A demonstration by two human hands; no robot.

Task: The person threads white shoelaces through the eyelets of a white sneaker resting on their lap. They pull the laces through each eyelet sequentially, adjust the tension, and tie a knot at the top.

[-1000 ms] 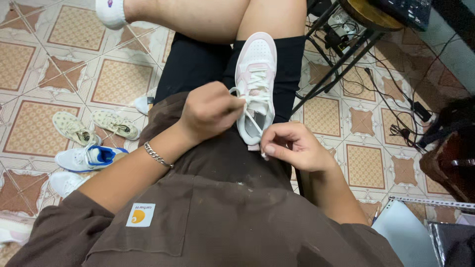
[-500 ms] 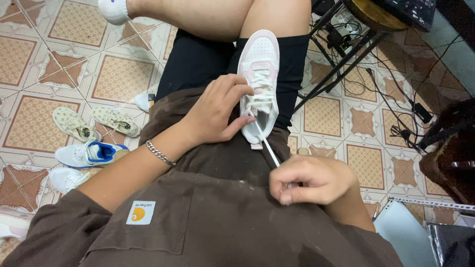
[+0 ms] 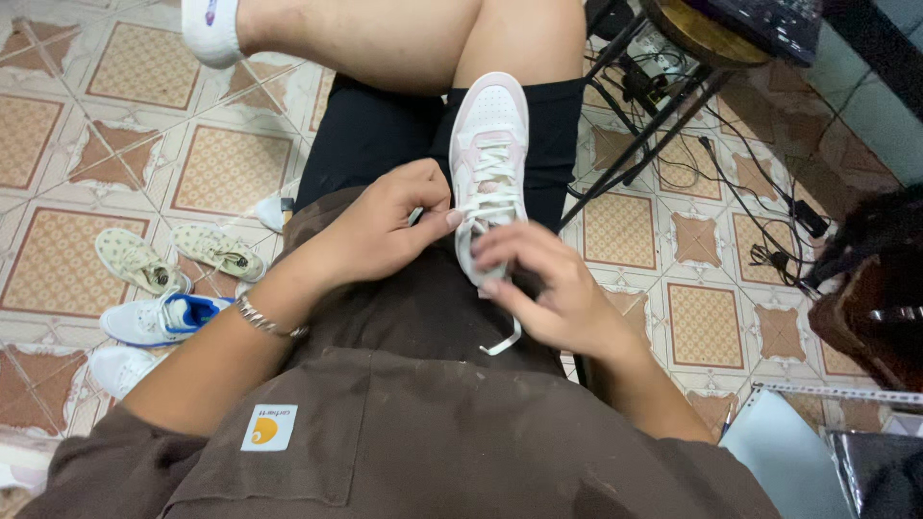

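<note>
You sit in what looks like a room in a home. The floor [image 3: 221, 163] is laid with worn patterned tiles, tan squares framed by pale stars. Several loose shoes lie on it to your left: a cream pair [image 3: 178, 258], a white and blue sneaker [image 3: 159, 320] and a white one [image 3: 120, 367]. To your right, black cables [image 3: 731, 183] trail across the tiles beneath a metal-legged stand [image 3: 635, 144] that carries a round wooden top [image 3: 707, 34].
</note>
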